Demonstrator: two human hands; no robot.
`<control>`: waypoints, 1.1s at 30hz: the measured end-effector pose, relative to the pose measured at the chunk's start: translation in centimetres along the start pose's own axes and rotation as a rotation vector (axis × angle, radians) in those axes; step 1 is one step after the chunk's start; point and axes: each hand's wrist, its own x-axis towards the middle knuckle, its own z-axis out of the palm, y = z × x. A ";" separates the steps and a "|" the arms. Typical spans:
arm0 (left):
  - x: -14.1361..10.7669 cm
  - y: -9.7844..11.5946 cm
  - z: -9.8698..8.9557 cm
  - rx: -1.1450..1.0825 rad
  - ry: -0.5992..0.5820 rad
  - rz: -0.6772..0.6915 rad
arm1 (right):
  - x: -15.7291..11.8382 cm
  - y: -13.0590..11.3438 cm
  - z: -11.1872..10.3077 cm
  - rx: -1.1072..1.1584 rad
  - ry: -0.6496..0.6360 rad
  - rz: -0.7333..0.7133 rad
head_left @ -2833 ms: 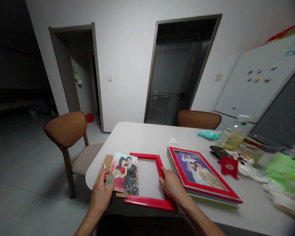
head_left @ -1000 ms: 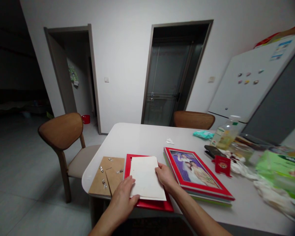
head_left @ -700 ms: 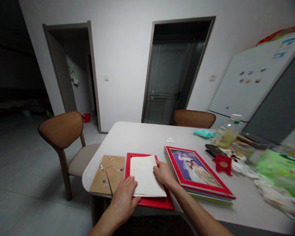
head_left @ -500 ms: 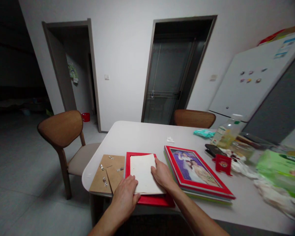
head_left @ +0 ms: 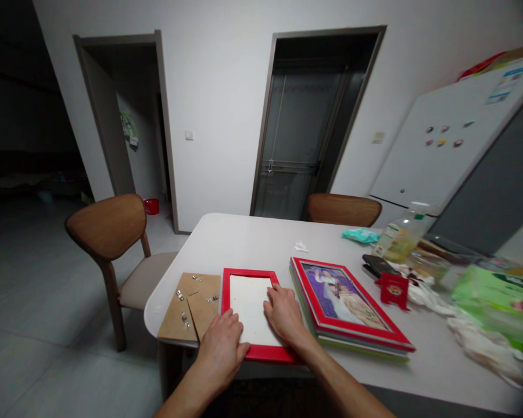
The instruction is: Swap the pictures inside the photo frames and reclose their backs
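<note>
A red picture frame [head_left: 244, 271] lies at the table's near edge with a white sheet [head_left: 250, 307] inside its opening. My left hand [head_left: 222, 347] holds the frame at its lower left corner, with the fingers over the left rim and the thumb by the bottom rim. On the sheet's right part and the right rim rests my right hand [head_left: 284, 313], its fingers stretched forward and slightly bent. Left of the frame are brown backing boards [head_left: 169, 316] with small metal clips [head_left: 185, 319]. To the right, a framed photo [head_left: 401, 337] with a red border tops a stack of frames.
Toward the right stand a bottle [head_left: 396, 238], a dark object [head_left: 378, 265], a small red card [head_left: 394, 290] and a green package [head_left: 497, 296]. A scrap of white paper [head_left: 300, 247] lies behind the frames. Chairs [head_left: 108, 226] stand at the table's left and far sides.
The white sheet, which lay over the frame's rims, now sits within the opening, and more red border shows. My right hand has shifted slightly left and down from the sheet's edge.
</note>
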 end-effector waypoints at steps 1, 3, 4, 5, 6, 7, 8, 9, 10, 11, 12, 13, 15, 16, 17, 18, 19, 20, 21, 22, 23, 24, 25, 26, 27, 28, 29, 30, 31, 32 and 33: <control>0.0 0.0 0.0 0.006 0.003 -0.003 | -0.1 0.0 0.0 -0.005 -0.003 -0.006; -0.1 0.1 0.0 0.019 0.002 0.002 | -0.2 -0.1 0.1 -0.015 -0.005 -0.024; -0.2 0.1 0.0 0.024 -0.001 0.008 | -0.3 -0.3 0.1 -0.019 -0.004 -0.035; -0.2 0.2 0.0 0.027 -0.004 0.014 | -0.4 -0.4 0.1 -0.023 -0.006 -0.043; -0.2 0.2 0.0 0.028 -0.009 0.022 | -0.4 -0.7 0.1 -0.026 -0.009 -0.046; -0.3 0.3 -0.1 0.027 -0.016 0.028 | -0.5 -0.9 0.1 -0.028 -0.015 -0.046; -0.3 0.4 -0.1 0.023 -0.023 0.033 | -0.5 -1.1 0.1 -0.027 -0.024 -0.047; -0.4 0.5 -0.2 0.017 -0.029 0.038 | -0.6 -1.3 0.2 -0.025 -0.032 -0.048; -0.5 0.6 -0.3 0.008 -0.034 0.043 | -0.6 -1.5 0.2 -0.023 -0.037 -0.049; -0.6 0.7 -0.4 -0.006 -0.037 0.048 | -0.6 -1.6 0.2 -0.019 -0.035 -0.053; -0.8 0.6 -0.5 -0.026 -0.037 0.050 | -0.6 -1.7 0.1 -0.012 -0.027 -0.059; -1.0 0.4 -0.6 -0.048 -0.033 0.047 | -0.6 -1.9 0.0 0.001 -0.014 -0.069; -1.6 -0.6 -0.9 -0.081 -0.016 0.032 | -0.7 -2.6 -0.4 0.061 0.011 -0.118; -2.1 -1.5 -1.1 -0.085 0.002 0.018 | -0.9 -3.2 -0.7 0.108 0.015 -0.163; -2.5 -2.5 -1.3 -0.076 0.027 -0.003 | -1.1 -4.0 -1.0 0.161 0.009 -0.216; -3.0 -3.7 -1.4 -0.055 0.058 -0.032 | -1.3 -5.0 -1.3 0.211 -0.007 -0.274; -3.5 -5.0 -1.5 -0.026 0.094 -0.079 | -1.7 -6.1 -1.5 0.250 -0.030 -0.332; -4.0 -6.4 -1.6 0.007 0.128 -0.139 | -2.0 -7.2 -1.6 0.273 -0.054 -0.379; -4.5 -7.7 -1.6 0.039 0.159 -0.190 | -2.4 -8.4 -1.6 0.276 -0.082 -0.416; -4.9 -8.8 -1.5 0.061 0.183 -0.223 | -2.7 -9.6 -1.4 0.263 -0.110 -0.439; -5.2 -9.9 -1.5 0.073 0.206 -0.231 | -3.0 -10.6 -1.1 0.241 -0.136 -0.449; -5.4 -10.7 -1.4 0.081 0.232 -0.229 | -3.2 -11.5 -0.7 0.221 -0.159 -0.448; -5.6 -11.4 -1.3 0.084 0.255 -0.218 | -3.4 -12.2 -0.3 0.213 -0.174 -0.435; -5.6 -11.9 -1.2 0.086 0.277 -0.205 | -3.4 -12.7 0.1 0.228 -0.185 -0.416; -5.6 -12.2 -1.1 0.088 0.300 -0.197 | -3.3 -13.1 0.4 0.271 -0.188 -0.391; -5.5 -12.4 -1.2 0.090 0.326 -0.187 | -3.1 -13.2 0.5 0.337 -0.182 -0.367; -5.4 -12.3 -1.3 0.091 0.359 -0.171 | -2.9 -13.2 0.5 0.414 -0.167 -0.347; -5.2 -12.1 -1.5 0.090 0.401 -0.145 | -2.7 -13.1 0.2 0.489 -0.142 -0.335; -5.0 -11.8 -1.8 0.088 0.448 -0.112 | -2.6 -12.8 -0.4 0.552 -0.116 -0.334; -4.8 -11.2 -2.2 0.083 0.496 -0.074 | -2.5 -12.3 -1.0 0.599 -0.091 -0.342; -4.6 -10.5 -2.5 0.076 0.534 -0.035 | -2.4 -11.7 -1.8 0.628 -0.071 -0.353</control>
